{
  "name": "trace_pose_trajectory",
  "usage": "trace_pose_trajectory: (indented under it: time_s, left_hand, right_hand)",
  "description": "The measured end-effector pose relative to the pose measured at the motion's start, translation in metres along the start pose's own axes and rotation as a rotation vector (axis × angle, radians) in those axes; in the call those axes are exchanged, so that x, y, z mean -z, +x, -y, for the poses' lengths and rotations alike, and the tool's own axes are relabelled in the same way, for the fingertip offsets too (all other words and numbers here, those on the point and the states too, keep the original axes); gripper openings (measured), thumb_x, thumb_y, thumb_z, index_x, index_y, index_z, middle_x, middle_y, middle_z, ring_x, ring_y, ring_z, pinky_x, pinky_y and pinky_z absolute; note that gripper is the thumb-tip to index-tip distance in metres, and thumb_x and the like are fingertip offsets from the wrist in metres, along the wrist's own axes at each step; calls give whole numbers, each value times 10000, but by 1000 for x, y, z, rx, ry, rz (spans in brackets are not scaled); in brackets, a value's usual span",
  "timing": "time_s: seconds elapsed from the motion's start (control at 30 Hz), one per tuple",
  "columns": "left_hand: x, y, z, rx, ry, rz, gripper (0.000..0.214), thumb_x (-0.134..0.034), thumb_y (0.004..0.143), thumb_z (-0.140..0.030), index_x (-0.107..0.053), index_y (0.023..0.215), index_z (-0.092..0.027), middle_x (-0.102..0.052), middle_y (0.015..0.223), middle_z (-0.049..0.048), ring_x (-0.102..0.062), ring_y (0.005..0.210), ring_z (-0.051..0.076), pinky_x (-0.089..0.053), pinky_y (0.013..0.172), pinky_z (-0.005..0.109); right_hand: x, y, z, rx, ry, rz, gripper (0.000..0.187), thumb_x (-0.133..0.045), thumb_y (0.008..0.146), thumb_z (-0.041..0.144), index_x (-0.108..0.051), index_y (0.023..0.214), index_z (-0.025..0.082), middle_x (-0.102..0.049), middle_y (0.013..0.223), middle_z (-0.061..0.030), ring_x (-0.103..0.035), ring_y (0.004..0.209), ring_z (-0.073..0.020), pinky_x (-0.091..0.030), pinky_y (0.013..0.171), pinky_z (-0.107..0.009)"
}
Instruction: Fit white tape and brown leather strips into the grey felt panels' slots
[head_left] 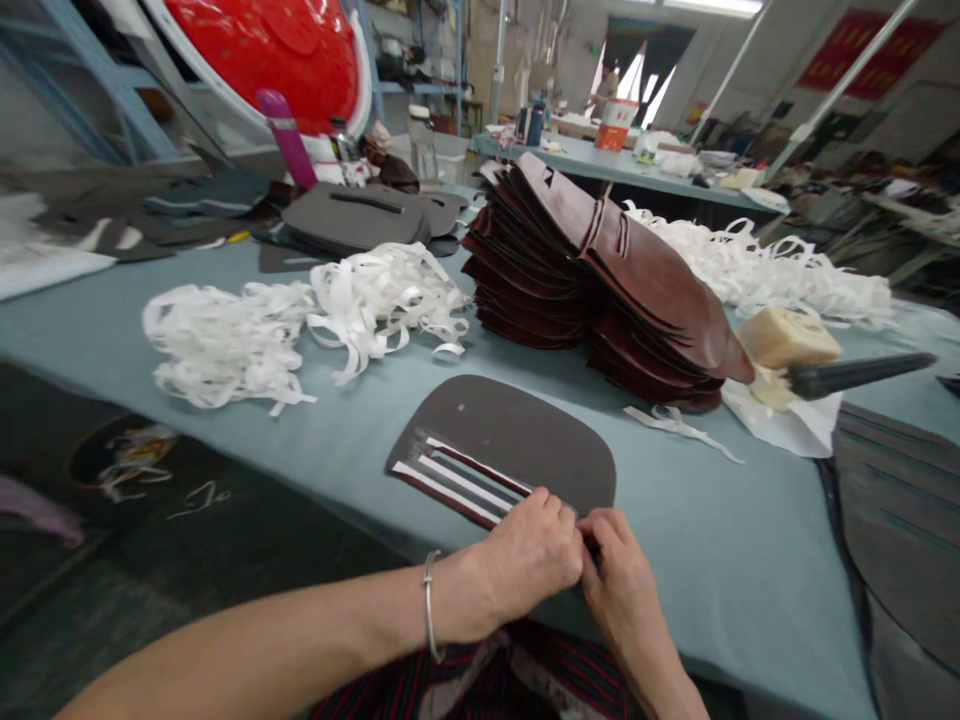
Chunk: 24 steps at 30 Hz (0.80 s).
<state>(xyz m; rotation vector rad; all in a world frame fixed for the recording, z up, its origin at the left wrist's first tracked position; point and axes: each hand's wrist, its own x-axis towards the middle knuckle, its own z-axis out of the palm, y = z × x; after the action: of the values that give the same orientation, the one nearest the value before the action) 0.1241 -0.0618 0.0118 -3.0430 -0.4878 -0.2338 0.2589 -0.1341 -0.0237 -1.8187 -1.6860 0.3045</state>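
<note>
— While both hands crowd the near edge of that panel, can you tell what they have hold of?

— Not exactly. The left hand [525, 555], a plain metal bangle [429, 605] on its wrist, is curled and half closed. The right hand [619, 570] is bent the same way, its fingertips [589, 532] close to the left hand's. Whether either one actually grips a strip, I can't tell; the fingers hide the contact.

— And the piece they're working on?

— A dark grey panel [510, 435] with rounded corners lies flat on the table, its matte surface looking like foam or synthetic sheet. Narrow striped strips [457, 480], white and dark red, run across its lower part and disappear under the hands.

— So which step is this?

— It looks like fitting the strips on the panel. Judging by the hands, the ends at the edge call for careful pressing and aligning.

— What lies beyond?

— On the pale blue cloth [675, 590] sit loose tangles of white ribbon [232, 345], then a fanned stack of glossy reddish-brown leather pieces [600, 270]. To the right, a cream block [787, 338] and a dark tapered handle [862, 375] rest by white paper [795, 425]. Further back are more dark panels [352, 215], a magenta bottle [285, 135] and a big red disc [262, 50].
</note>
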Motion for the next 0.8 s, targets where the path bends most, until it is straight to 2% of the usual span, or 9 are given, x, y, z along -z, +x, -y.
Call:
trace_pose_trajectory:
  time_s: [0.1,0.23,0.33,0.4,0.47,0.57,0.63,0.67,0.8]
  left_hand:
    - [-5,-3,7,62,-121,-32,64,-504,835,-105,-565,831,-122,-606,809,98,-587,790,221,-444,705,367]
    - [-10,-10,24,362,-599,-171,76,-438,875,-143,-512,864,-157,-647,826,75,-622,803,186,-479,720,326]
    - [3,-30,61,650,-1173,-428,177,-265,952,-221,-431,904,-184,-668,823,48,-644,763,144,-497,686,294]
    - [25,-57,100,801,-1474,-706,121,-335,931,-249,-406,854,-189,-635,747,0,-628,720,124,-492,714,304]
    - [55,-92,142,850,-1423,-1073,73,-454,876,-206,-415,822,-178,-527,651,-82,-531,617,48,-427,699,242]
    - [101,-140,178,827,-1119,-1273,181,-355,890,-99,-446,1028,-171,-462,745,-122,-423,626,-35,-264,709,235]
    - [118,-152,174,828,-920,-1216,312,-251,896,-90,-414,1154,-151,-473,811,-100,-433,661,-28,-236,704,275]
    - [121,-151,165,840,-886,-1101,308,-283,894,-117,-411,1173,-142,-499,808,-86,-450,655,-12,-254,695,273]
    - [98,-111,104,756,-1186,-346,313,-594,799,-270,-454,1068,-196,-596,678,-59,-483,555,60,-343,556,195]
  right_hand:
    - [-3,-2,-2,11,-2,-9,119,-442,842,149,-533,806,216,-536,870,-45,-541,786,-166,-459,714,-287]
    - [-5,-4,-3,13,-12,2,119,-436,858,152,-534,832,215,-526,898,-51,-544,824,-172,-462,751,-302]
    - [-4,-4,-1,12,-21,-4,114,-431,867,158,-523,831,214,-518,908,-50,-543,832,-170,-464,753,-301]
    - [-4,-5,-1,11,-21,-8,110,-428,873,163,-517,830,213,-514,910,-48,-541,831,-166,-465,750,-297]
    - [-4,-5,-1,10,-19,-9,109,-425,876,167,-514,834,213,-513,910,-47,-540,830,-163,-464,751,-294]
    - [-5,-5,-3,6,-15,-12,103,-433,873,176,-519,833,215,-520,906,-47,-543,823,-165,-461,752,-296]
    - [-5,-3,-2,-3,-2,-14,97,-446,869,194,-527,821,216,-527,895,-46,-547,811,-168,-458,748,-299]
    - [-3,-2,0,-14,9,-7,95,-453,870,208,-535,823,217,-532,892,-45,-550,803,-169,-456,745,-299]
    - [7,5,25,-96,138,63,133,-488,889,310,-583,894,216,-571,901,-42,-559,801,-168,-440,745,-291]
